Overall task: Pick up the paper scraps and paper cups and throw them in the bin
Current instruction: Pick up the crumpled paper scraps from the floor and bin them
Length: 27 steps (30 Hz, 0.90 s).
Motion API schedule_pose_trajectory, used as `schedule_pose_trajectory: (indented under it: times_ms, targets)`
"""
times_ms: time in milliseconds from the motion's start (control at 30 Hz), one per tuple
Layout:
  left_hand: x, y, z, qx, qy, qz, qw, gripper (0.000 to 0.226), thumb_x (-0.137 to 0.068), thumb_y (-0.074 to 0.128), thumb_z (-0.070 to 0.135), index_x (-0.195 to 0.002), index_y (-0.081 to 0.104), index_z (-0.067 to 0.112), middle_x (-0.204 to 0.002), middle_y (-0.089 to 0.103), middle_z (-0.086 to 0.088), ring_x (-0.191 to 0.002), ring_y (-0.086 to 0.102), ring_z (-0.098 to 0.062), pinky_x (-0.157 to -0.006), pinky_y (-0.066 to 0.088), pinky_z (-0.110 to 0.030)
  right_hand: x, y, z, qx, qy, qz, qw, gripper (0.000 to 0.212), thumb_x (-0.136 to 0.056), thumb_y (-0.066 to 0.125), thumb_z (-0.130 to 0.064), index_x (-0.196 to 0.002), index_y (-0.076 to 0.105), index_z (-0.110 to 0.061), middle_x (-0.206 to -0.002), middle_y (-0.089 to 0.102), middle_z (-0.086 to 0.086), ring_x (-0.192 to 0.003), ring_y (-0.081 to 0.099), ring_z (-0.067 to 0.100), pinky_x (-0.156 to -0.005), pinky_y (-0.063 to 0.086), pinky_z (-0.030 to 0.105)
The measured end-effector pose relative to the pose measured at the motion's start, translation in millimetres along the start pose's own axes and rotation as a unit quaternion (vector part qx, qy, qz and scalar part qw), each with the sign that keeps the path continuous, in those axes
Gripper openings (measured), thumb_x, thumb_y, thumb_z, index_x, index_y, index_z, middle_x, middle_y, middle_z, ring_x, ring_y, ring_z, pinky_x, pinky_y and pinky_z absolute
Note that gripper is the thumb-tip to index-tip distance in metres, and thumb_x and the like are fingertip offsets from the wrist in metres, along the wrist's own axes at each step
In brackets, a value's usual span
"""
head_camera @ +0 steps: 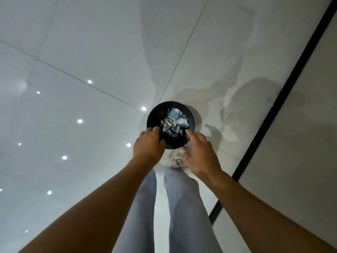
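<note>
A round black bin [153,114] stands on the white tiled floor straight below me. Crumpled white and pale blue paper scraps [174,123] lie inside it. My left hand [149,144] hangs over the bin's near left rim, its fingers bent downward and nothing visible in them. Over the near right rim, my right hand [199,154] is spread with fingers relaxed and the index finger pointing toward the paper, holding nothing. No paper cup can be made out.
Glossy white floor tiles [82,52] reflect ceiling lights. A black strip [291,73] runs diagonally along the right. My legs in pale jeans [180,207] and a white shoe [176,157] are just behind the bin.
</note>
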<state>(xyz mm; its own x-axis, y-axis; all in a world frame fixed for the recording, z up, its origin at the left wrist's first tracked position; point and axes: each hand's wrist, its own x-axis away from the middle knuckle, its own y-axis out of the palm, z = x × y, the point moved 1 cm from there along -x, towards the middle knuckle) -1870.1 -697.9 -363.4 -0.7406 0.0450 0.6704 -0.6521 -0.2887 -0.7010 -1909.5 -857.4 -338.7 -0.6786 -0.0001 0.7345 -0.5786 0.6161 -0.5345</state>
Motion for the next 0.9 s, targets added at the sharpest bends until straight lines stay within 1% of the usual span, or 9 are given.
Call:
schedule_pose_trajectory:
  times_ms: [67,133,233,367,467,567,700,900]
  targets:
    - [27.3,-19.0,-3.3,0.01,0.026,0.028,0.999,0.038,-0.093,0.048,0.033,-0.128,0.048,0.018,-0.122,0.058,-0.006,-0.107,0.054,-0.025,-0.083,0.048,-0.033,15.3,-10.2,-18.9,0.039,-0.028,0.0,0.999,0.064,-0.095,0.053,-0.02,-0.152,0.022,-0.026,-0.155,0.025,0.0,-0.135,0.034,0.025,-0.108,0.039,0.037]
    - [58.0,-39.1,-7.1,0.02,0.036,0.041,0.998,0.04,-0.094,0.047,0.033,-0.132,0.047,0.019,-0.128,0.056,-0.004,-0.112,0.053,-0.024,-0.088,0.045,-0.032,34.0,-22.0,-41.0,0.078,-0.062,-0.003,0.995,0.064,-0.095,0.053,-0.019,-0.151,0.024,-0.028,-0.154,0.027,-0.002,-0.13,0.037,0.025,-0.104,0.042,0.037]
    - [106.1,-64.3,-15.1,0.024,0.013,0.041,0.999,0.044,-0.095,0.046,0.033,-0.136,0.043,0.017,-0.133,0.052,-0.004,-0.118,0.05,-0.024,-0.096,0.045,-0.033,66.0,-35.9,-79.1,0.133,-0.121,-0.013,0.984,0.062,-0.094,0.051,-0.019,-0.15,0.026,-0.03,-0.153,0.03,-0.004,-0.131,0.035,0.023,-0.101,0.043,0.036]
    - [166.3,-89.0,-29.2,0.027,-0.016,0.063,0.998,0.043,-0.096,0.042,0.036,-0.134,0.044,0.017,-0.132,0.052,-0.002,-0.119,0.049,-0.022,-0.1,0.042,-0.031,109.4,-43.9,-127.2,0.202,-0.184,-0.029,0.962,0.057,-0.095,0.05,-0.021,-0.148,0.029,-0.027,-0.149,0.035,-0.003,-0.131,0.036,0.023,-0.104,0.041,0.037]
    - [213.7,-102.5,-44.9,0.042,-0.041,0.075,0.995,0.041,-0.096,0.041,0.036,-0.131,0.046,0.015,-0.128,0.054,-0.003,-0.115,0.051,-0.022,-0.098,0.04,-0.03,144.7,-38.3,-160.5,0.247,-0.216,-0.04,0.944,0.055,-0.095,0.049,-0.022,-0.147,0.031,-0.025,-0.146,0.037,-0.001,-0.131,0.036,0.023,-0.104,0.041,0.039]
    - [263.6,-108.8,-67.1,0.063,-0.077,0.086,0.991,0.039,-0.097,0.039,0.034,-0.129,0.047,0.014,-0.125,0.056,-0.005,-0.112,0.052,-0.023,-0.096,0.04,-0.031,181.1,-21.1,-190.7,0.295,-0.24,-0.059,0.923,0.053,-0.095,0.048,-0.023,-0.146,0.031,-0.026,-0.146,0.037,-0.001,-0.13,0.037,0.025,-0.102,0.042,0.039]
    - [332.1,-105.5,-111.0,0.085,-0.126,0.119,0.981,0.038,-0.097,0.037,0.034,-0.126,0.049,0.013,-0.121,0.058,-0.005,-0.108,0.053,-0.023,-0.095,0.038,-0.031,227.3,18.3,-228.6,0.372,-0.289,-0.081,0.878,0.054,-0.096,0.046,-0.026,-0.147,0.029,-0.027,-0.147,0.037,0.0,-0.128,0.037,0.026,-0.101,0.041,0.041]
    - [445.8,-68.7,-199.5,0.143,-0.217,0.158,0.953,0.042,-0.099,0.033,0.038,-0.129,0.048,0.013,-0.12,0.058,-0.007,-0.108,0.054,-0.025,-0.093,0.039,-0.033,312.5,120.2,-277.4,0.448,-0.373,-0.106,0.806,0.054,-0.096,0.044,-0.024,-0.148,0.028,-0.025,-0.148,0.036,0.001,-0.127,0.039,0.026,-0.1,0.041,0.038]
